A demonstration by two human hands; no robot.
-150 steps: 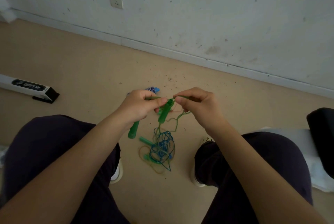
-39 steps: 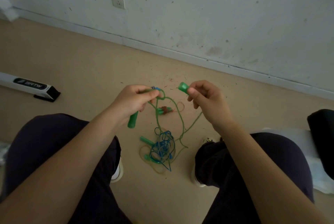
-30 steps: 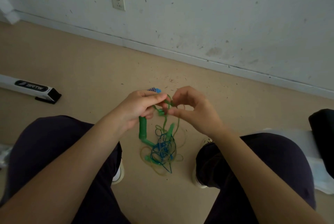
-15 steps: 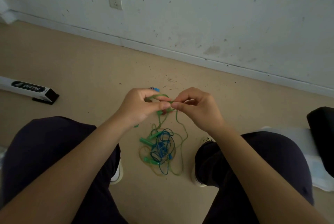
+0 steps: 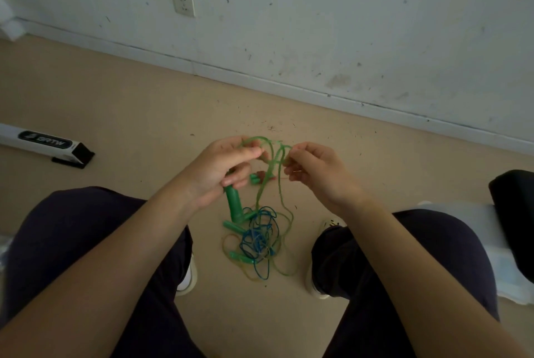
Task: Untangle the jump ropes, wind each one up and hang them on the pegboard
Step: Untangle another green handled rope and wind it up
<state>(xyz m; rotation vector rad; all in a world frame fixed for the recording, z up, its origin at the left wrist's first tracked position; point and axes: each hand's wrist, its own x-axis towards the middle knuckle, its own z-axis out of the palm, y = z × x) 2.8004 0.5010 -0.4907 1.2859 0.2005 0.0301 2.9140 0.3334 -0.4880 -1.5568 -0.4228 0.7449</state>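
A green jump rope [image 5: 270,164] is held up between two bare hands above a beige floor [image 5: 130,103], its cord arching in loose loops from hand to hand and then trailing down to a tangle of green and blue ropes [image 5: 258,237] lying on the floor between the person's feet. The left hand [image 5: 222,168] has its grip closed: thumb and forefinger pinch the cord at the top of the arch, while the lower fingers curl round a green handle [image 5: 234,204]. That handle hangs nearly upright, its long axis running top to bottom, the free end pointing down toward the tangle. The right hand [image 5: 313,168] pinches the same cord just beside the left, fingers curled in. Further green handles lie in the heap. Dark trouser legs frame the view on both sides. A white bar with a black end [image 5: 46,144] lies on the floor to the left, well apart. Beyond stands a scuffed white wall [image 5: 318,11] with a socket [image 5: 183,2].
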